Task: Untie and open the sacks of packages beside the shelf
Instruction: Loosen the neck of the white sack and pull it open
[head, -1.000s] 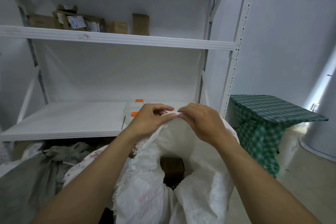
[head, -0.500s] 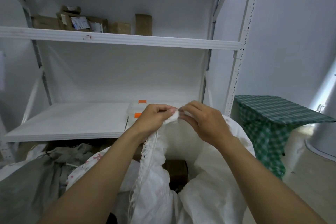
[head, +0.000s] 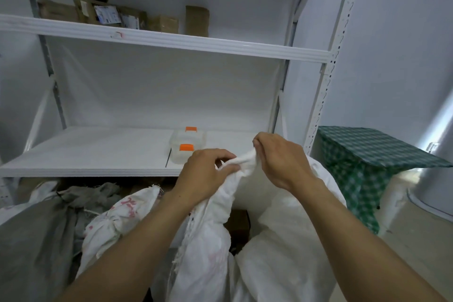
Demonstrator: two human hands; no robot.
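The white woven sack (head: 282, 252), standing just in front of the shelf (head: 98, 169), looks limp, thin and frayed at the edge, so its bunched rim (head: 241, 163), pinched by both the left hand (head: 206, 174) and the right hand (head: 279, 162), seems the surest hold.

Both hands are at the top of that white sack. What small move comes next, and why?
Probably pulling the hands apart to loosen the twisted bunch. The left hand and right hand each pinch the gathered top edge of the white sack, which is not yet spread open, though a gap below shows a brown box inside.
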